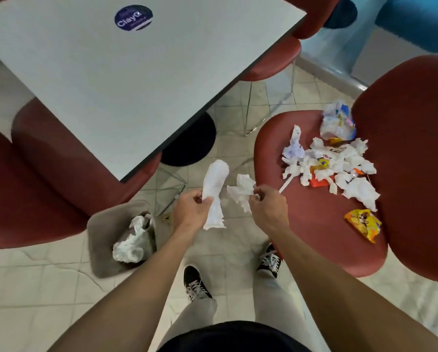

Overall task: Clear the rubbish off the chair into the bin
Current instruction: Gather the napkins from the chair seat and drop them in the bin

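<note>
**Two hands, two tissues, above the floor between bin and chair**

Both arms reached forward and down, forearms bare. The left hand point(191, 208) had its fingers and thumb curled round a long white tissue point(215, 196), which stood upright through the grip. The right hand point(267, 207) pinched a crumpled tissue point(242, 191) at one edge, fingertips bunched together. The two hands were near each other but apart, over the tiled floor point(47, 288).

The grey bin point(100, 240) stood on the floor to the left of the hands, just beside a red chair. It held a wad of crumpled white paper point(131, 243) (whether anything lay under it could not be told).

On the red chair seat point(314, 224) to the right lay the remaining rubbish: a heap of torn tissues point(340, 163), a crumpled plastic bag point(337, 123) by the backrest, and a yellow wrapper point(364, 224) set apart nearer the front edge.
</note>
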